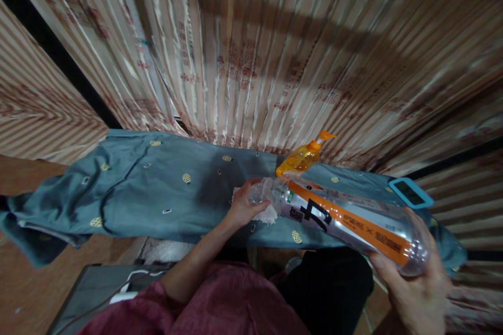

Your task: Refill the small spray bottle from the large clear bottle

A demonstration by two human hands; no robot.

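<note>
My right hand [416, 277] wraps the base of a large clear plastic bottle [346, 222] with an orange and silver label. The bottle lies nearly level, its neck pointing left. My left hand [243, 206] closes around a small clear plastic container [260, 192] right at the bottle's mouth. Whether the two touch I cannot tell, and the container's exact kind is unclear. Under them a crumpled white tissue [268, 214] lies on the cloth. Just behind the bottle's neck stands a pump bottle [301, 159] of amber liquid with an orange pump head.
A grey-blue cloth with pineapple prints [133, 188] covers the narrow table. A light-blue framed device with a dark screen [411, 192] lies at its right. Striped curtains [243, 52] rise behind. A grey case [90, 293] with a white cable sits at lower left.
</note>
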